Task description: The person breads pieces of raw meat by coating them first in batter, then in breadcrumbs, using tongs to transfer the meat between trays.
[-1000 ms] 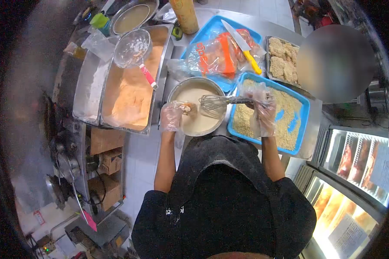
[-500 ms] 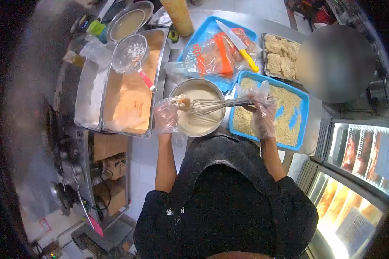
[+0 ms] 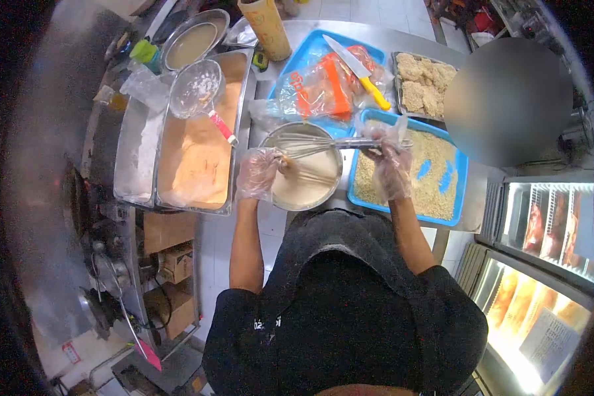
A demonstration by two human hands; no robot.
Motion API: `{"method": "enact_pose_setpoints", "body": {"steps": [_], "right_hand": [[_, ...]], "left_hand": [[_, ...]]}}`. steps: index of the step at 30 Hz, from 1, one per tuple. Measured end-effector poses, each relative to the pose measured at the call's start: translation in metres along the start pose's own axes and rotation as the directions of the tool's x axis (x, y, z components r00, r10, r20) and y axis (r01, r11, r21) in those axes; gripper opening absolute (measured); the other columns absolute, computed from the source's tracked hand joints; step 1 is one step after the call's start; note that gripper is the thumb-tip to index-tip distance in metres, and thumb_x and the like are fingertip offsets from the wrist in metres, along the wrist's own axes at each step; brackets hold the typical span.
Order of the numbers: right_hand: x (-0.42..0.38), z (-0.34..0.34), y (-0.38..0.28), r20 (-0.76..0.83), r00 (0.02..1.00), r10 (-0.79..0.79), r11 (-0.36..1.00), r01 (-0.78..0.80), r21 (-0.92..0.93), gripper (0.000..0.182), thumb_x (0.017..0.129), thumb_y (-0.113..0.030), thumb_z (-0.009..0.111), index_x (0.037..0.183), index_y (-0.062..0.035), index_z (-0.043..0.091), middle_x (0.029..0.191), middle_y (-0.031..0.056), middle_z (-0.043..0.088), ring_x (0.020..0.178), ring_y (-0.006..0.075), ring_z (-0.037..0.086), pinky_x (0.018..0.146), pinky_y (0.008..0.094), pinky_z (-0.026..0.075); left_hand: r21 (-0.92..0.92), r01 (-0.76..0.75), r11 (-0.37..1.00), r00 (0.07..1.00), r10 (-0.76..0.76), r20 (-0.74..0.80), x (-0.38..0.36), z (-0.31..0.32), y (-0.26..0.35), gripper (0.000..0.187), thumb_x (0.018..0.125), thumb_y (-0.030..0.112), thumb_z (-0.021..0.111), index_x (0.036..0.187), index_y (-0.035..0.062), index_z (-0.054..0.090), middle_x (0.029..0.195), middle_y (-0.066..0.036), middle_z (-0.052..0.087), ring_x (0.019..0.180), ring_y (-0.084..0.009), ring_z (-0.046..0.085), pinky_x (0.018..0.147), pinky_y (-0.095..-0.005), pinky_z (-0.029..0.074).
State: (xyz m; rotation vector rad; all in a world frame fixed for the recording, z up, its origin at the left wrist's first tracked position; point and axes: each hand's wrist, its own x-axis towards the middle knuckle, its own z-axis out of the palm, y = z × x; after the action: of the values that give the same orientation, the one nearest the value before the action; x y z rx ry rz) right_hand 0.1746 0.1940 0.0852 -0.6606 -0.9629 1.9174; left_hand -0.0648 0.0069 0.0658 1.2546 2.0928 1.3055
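Note:
My right hand [image 3: 391, 168], in a clear plastic glove, is closed round the handle of a wire whisk [image 3: 303, 145]. The whisk lies level over a metal bowl [image 3: 340, 178] of pale batter [image 3: 303, 188], its wires pointing left. At the bowl's left rim is my left hand [image 3: 257, 173], also gloved, with fingers curled together by the whisk's wire end. A small brownish bit shows at those fingertips; I cannot make out what it is. Below my right hand sits a blue tray [image 3: 463, 191] of breadcrumbs [image 3: 435, 204].
Left of the bowl stand a metal pan of orange powder [image 3: 195, 165] and one of white flour [image 3: 138, 145]. A strainer [image 3: 197, 89] rests across them. Behind the bowl, a yellow-handled knife [image 3: 360, 72] lies on plastic bags in another blue tray [image 3: 310, 43]. Breaded pieces [image 3: 422, 86] fill a tray.
The whisk has moved up and slightly left over the bowl, and its handle has tilted. My right hand has shifted left with it. My left hand has turned and moved slightly right.

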Motion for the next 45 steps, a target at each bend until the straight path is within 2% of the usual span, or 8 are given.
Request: {"method": "enact_pose_setpoints", "body": {"steps": [4, 7, 30, 33, 37, 40, 43, 45], "right_hand": [[0.002, -0.014, 0.017, 0.014, 0.996, 0.091, 0.995, -0.091, -0.032, 0.021, 0.088, -0.014, 0.049, 0.1, 0.0027, 0.053, 0.098, 0.014, 0.058, 0.096, 0.0287, 0.059, 0.077, 0.041, 0.054], [-0.002, -0.014, 0.019, 0.017, 0.992, 0.122, 0.992, -0.122, -0.005, 0.021, 0.088, -0.015, 0.049, 0.099, 0.0023, 0.053, 0.097, 0.0139, 0.058, 0.095, 0.0283, 0.059, 0.077, 0.0407, 0.053], [-0.002, -0.032, 0.023, 0.144, 0.963, 0.228, 0.96, -0.198, -0.197, 0.027, 0.082, -0.014, 0.059, 0.105, -0.0018, 0.052, 0.094, 0.012, 0.061, 0.089, 0.0254, 0.061, 0.075, 0.0398, 0.053], [-0.002, -0.02, 0.021, 0.141, 0.953, 0.267, 0.939, -0.224, -0.262, 0.027, 0.085, -0.01, 0.055, 0.106, 0.0061, 0.048, 0.097, 0.0127, 0.059, 0.084, 0.02, 0.06, 0.074, 0.0299, 0.052], [0.01, -0.015, 0.026, 0.244, 0.969, 0.036, 0.949, 0.044, -0.312, 0.036, 0.081, -0.012, 0.062, 0.111, 0.0012, 0.047, 0.093, 0.0091, 0.058, 0.085, 0.0182, 0.056, 0.078, 0.0266, 0.046], [0.028, -0.044, -0.005, 0.134, 0.873, -0.469, 0.659, 0.447, -0.604, 0.046, 0.079, -0.016, 0.066, 0.118, -0.0026, 0.046, 0.102, 0.0085, 0.056, 0.094, 0.0187, 0.053, 0.085, 0.0297, 0.042], [0.017, -0.143, -0.069, 0.003, 0.931, -0.366, 0.152, 0.063, -0.986, 0.049, 0.083, -0.025, 0.06, 0.123, -0.0019, 0.043, 0.115, 0.0097, 0.051, 0.104, 0.0214, 0.05, 0.089, 0.0299, 0.04], [-0.001, -0.253, -0.074, -0.266, 0.899, -0.349, 0.127, -0.236, -0.964, 0.047, 0.083, -0.024, 0.058, 0.122, -0.0024, 0.043, 0.114, 0.0096, 0.051, 0.103, 0.0212, 0.05, 0.088, 0.0299, 0.04]], "left_hand": [[0.109, -0.018, 0.994, 1.0, 0.019, -0.006, 0.0, 0.002, 0.003, 0.013, 0.073, 0.003, 0.058, 0.084, 0.0026, 0.065, 0.074, -0.008, 0.065, 0.07, -0.0152, 0.061, 0.063, -0.028, 0.048], [-0.122, 0.092, 0.988, 0.989, -0.105, -0.104, -0.004, 0.001, 0.018, 0.012, 0.073, 0.003, 0.058, 0.083, 0.002, 0.065, 0.075, -0.009, 0.065, 0.071, -0.0161, 0.061, 0.064, -0.0287, 0.049], [-0.352, 0.107, 0.93, 0.972, -0.172, -0.158, -0.006, -0.016, 0.034, 0.015, 0.075, 0.001, 0.062, 0.089, -0.0008, 0.062, 0.083, -0.006, 0.064, 0.074, -0.0119, 0.058, 0.069, -0.0243, 0.047], [-0.312, 0.076, 0.947, 0.979, -0.131, -0.159, -0.005, -0.013, 0.006, 0.015, 0.075, 0.002, 0.062, 0.09, -0.0005, 0.062, 0.085, -0.006, 0.064, 0.075, -0.0129, 0.058, 0.07, -0.0247, 0.047], [-0.193, 0.177, 0.965, 0.953, -0.217, -0.211, -0.01, -0.013, 0.017, 0.014, 0.076, 0.003, 0.062, 0.089, -0.0001, 0.062, 0.088, -0.006, 0.063, 0.08, -0.0137, 0.058, 0.073, -0.0259, 0.047], [-0.143, 0.031, 0.989, 0.97, -0.064, -0.235, -0.013, -0.016, -0.009, 0.015, 0.076, 0.005, 0.063, 0.09, 0.0006, 0.061, 0.089, -0.007, 0.062, 0.083, -0.0143, 0.057, 0.076, -0.0273, 0.046], [-0.072, -0.041, 0.997, 0.972, 0.023, -0.234, -0.011, -0.011, -0.037, 0.017, 0.075, 0.006, 0.064, 0.091, 0.0014, 0.061, 0.089, -0.008, 0.062, 0.083, -0.0159, 0.057, 0.077, -0.0289, 0.046], [-0.259, 0.043, 0.965, 0.963, -0.109, -0.246, -0.018, -0.012, -0.021, 0.016, 0.073, 0.003, 0.062, 0.088, 0.0023, 0.063, 0.088, -0.007, 0.063, 0.081, -0.0163, 0.057, 0.076, -0.0292, 0.045]]}}
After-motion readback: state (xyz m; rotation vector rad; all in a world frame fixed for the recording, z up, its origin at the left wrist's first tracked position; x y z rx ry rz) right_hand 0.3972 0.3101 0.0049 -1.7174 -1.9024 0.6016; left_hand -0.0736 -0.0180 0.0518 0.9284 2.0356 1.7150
